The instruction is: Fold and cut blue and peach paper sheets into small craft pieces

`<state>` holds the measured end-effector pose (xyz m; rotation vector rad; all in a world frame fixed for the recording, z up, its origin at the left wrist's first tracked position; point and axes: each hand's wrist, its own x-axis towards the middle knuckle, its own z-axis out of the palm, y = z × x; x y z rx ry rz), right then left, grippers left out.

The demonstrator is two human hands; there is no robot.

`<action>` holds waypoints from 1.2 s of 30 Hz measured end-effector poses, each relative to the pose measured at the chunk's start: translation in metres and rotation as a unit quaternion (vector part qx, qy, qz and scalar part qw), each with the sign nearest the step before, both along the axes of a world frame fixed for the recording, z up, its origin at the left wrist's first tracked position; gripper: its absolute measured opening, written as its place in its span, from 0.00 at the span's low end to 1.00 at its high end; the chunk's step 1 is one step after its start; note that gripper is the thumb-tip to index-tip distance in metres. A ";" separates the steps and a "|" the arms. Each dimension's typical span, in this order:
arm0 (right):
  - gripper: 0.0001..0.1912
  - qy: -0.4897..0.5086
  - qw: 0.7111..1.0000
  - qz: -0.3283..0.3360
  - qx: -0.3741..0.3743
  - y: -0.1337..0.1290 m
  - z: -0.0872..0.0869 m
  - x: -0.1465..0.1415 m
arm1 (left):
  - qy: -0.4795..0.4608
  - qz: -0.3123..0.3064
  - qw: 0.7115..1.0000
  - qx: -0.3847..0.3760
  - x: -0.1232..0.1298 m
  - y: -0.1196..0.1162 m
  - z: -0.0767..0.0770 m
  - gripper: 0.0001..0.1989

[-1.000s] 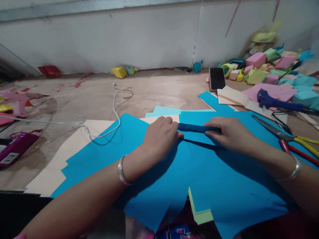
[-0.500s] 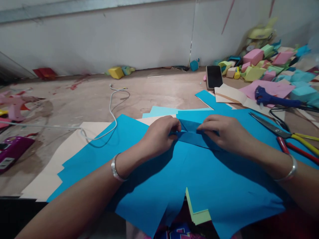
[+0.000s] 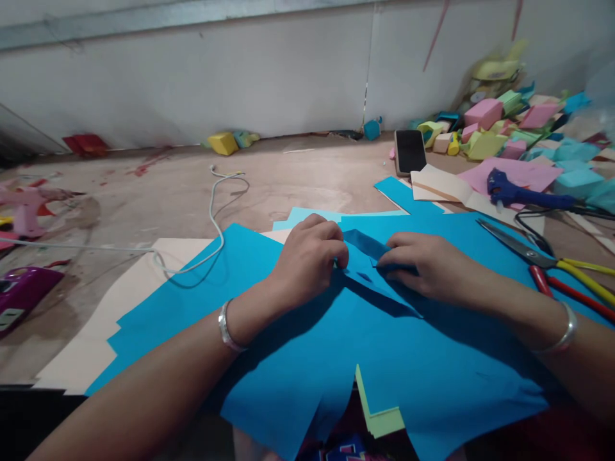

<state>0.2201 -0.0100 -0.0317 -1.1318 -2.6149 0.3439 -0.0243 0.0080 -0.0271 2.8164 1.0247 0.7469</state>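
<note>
A folded piece of blue paper [image 3: 368, 282] is between my two hands, with creased flaps standing up along its edges. My left hand [image 3: 312, 256] pinches its left end, fingers curled with their tips partly hidden. At the other end, my right hand [image 3: 416, 262] grips the paper between thumb and fingers. Both hands are just above large blue sheets [image 3: 269, 333], which lie over pale peach sheets [image 3: 86, 333]. A notch at the near edge exposes light green paper [image 3: 384, 419].
Scissors [image 3: 533, 256] and a blue glue gun [image 3: 523, 192] lie at right, near a phone [image 3: 410, 152] and a heap of folded paper boxes [image 3: 485, 114]. A white cable [image 3: 211, 211] crosses the left sheets. A pink glue gun [image 3: 26, 205] and purple device [image 3: 29, 294] sit far left.
The folded blue paper has opened out and tilted, its near flap now lower and its inner face showing. My right hand has shifted slightly left.
</note>
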 end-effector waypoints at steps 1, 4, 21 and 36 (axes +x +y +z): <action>0.10 0.006 1.000 0.002 0.011 -0.001 -0.002 0.000 | 0.002 0.018 1.000 0.000 0.000 0.000 -0.002 0.14; 0.11 0.024 0.999 -0.003 0.044 -0.002 -0.005 -0.001 | 0.006 0.094 0.995 -0.025 0.000 -0.001 -0.005 0.11; 0.12 0.208 0.958 -0.059 0.189 -0.029 -0.002 -0.027 | -0.537 0.067 0.653 -0.530 0.026 -0.025 0.002 0.36; 0.12 0.218 0.970 -0.060 0.086 -0.027 -0.006 -0.027 | -0.484 0.093 0.644 -0.585 0.023 -0.029 -0.001 0.17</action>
